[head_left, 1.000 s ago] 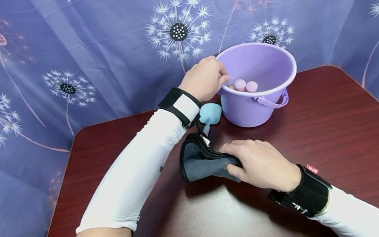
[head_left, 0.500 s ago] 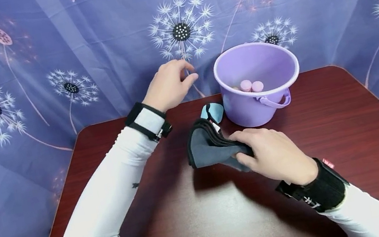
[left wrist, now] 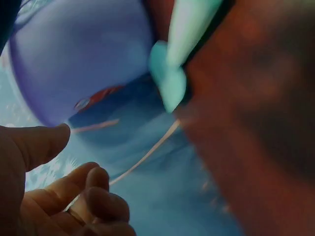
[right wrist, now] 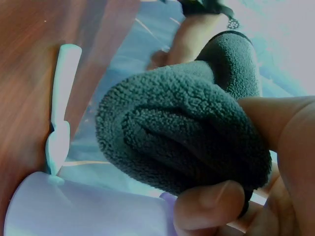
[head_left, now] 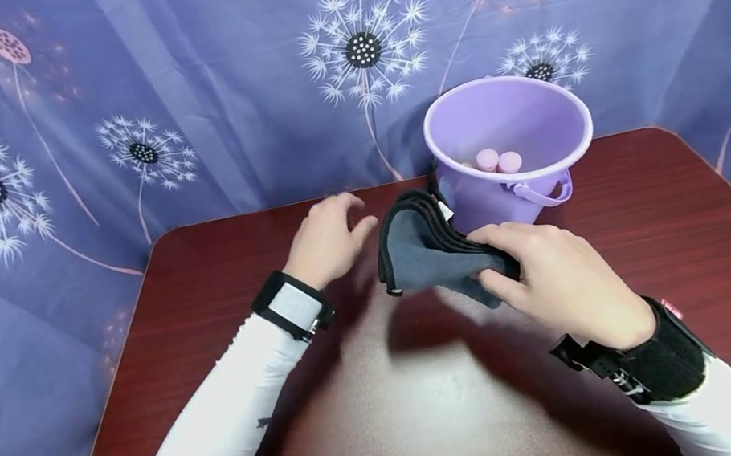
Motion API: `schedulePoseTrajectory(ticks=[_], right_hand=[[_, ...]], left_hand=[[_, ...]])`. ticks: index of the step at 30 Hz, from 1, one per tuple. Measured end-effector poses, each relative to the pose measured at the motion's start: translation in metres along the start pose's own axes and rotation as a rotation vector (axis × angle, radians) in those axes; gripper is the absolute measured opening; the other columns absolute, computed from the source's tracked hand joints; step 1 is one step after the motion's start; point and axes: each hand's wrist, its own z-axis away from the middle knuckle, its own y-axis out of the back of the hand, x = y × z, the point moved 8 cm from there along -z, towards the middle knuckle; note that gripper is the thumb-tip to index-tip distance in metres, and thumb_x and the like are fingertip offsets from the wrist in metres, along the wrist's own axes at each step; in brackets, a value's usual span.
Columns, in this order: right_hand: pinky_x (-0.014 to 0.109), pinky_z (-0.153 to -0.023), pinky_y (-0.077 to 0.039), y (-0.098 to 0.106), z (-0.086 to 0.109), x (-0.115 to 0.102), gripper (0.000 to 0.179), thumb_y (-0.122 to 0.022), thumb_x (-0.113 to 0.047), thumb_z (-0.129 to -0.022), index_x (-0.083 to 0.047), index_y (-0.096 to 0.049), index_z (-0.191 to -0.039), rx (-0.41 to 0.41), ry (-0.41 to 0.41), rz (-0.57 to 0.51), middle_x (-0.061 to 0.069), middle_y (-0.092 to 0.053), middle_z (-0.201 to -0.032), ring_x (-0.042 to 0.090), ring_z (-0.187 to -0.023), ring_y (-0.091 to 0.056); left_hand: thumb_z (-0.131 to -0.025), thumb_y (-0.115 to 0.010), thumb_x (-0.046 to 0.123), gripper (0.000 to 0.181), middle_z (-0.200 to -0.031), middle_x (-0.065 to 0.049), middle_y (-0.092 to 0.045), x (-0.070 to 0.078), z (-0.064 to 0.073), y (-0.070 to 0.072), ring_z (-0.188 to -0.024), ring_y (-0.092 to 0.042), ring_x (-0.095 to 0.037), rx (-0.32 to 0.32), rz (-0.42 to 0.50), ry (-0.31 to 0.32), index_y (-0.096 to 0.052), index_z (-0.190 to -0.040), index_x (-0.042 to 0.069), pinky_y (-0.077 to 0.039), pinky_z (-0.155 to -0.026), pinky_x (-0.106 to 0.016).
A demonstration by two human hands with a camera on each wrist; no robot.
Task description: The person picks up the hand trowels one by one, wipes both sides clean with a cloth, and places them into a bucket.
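Okay, your right hand [head_left: 557, 274] pinches the folded grey cloth [head_left: 421, 259] by its right end near the purple bucket [head_left: 493, 201], free end pointing left toward your empty, loose-fingered left hand [head_left: 327, 241].

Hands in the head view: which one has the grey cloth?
The right hand: it grips the folded grey cloth between thumb and fingers. The left hand, beyond the cloth's other end, holds nothing, its thumb apart from its fingers.
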Motion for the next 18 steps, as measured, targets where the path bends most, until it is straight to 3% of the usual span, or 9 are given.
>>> schedulePoseTrajectory(ticks=[5,8,13,18], right_hand=[[0.032,-0.060,-0.043,0.003,-0.001,-0.001,0.028,-0.064,-0.018,-0.086,-0.032,-0.067,-0.110,0.028,0.018,-0.001,-0.020,-0.059,-0.094,0.007,-0.069,-0.050],[0.032,-0.062,-0.043,0.004,-0.001,-0.001,0.027,-0.064,-0.018,-0.086,-0.033,-0.067,-0.109,0.035,0.027,0.000,-0.020,-0.059,-0.095,0.006,-0.070,-0.051],[0.032,-0.063,-0.043,0.002,-0.001,-0.002,0.026,-0.065,-0.019,-0.087,-0.033,-0.067,-0.108,0.037,0.033,0.001,-0.020,-0.060,-0.096,0.005,-0.072,-0.051],[0.031,-0.061,-0.041,0.000,-0.001,-0.001,0.027,-0.065,-0.019,-0.087,-0.033,-0.067,-0.109,0.025,0.025,0.008,-0.020,-0.059,-0.094,0.006,-0.070,-0.050]], left_hand=[[-0.094,-0.061,0.043,0.037,-0.090,0.001,-0.060,-0.006,0.011,-0.038,-0.082,-0.060,-0.017,-0.044,0.024,0.048,-0.066,-0.114,0.013,-0.049,-0.072,-0.034],[-0.088,-0.066,0.035,0.031,-0.090,0.001,-0.059,-0.006,0.014,-0.057,-0.078,-0.061,-0.016,-0.074,0.044,0.062,-0.063,-0.108,0.013,-0.050,-0.068,-0.032],[-0.085,-0.068,0.020,0.028,-0.098,-0.008,-0.062,0.002,0.018,-0.081,-0.090,-0.065,-0.024,-0.129,-0.025,-0.010,-0.058,-0.108,0.006,-0.054,-0.073,-0.038],[-0.091,-0.065,0.018,0.030,-0.105,-0.013,-0.062,0.009,0.023,-0.087,-0.098,-0.065,-0.030,-0.134,-0.028,-0.066,-0.058,-0.115,0.001,-0.054,-0.082,-0.041]])
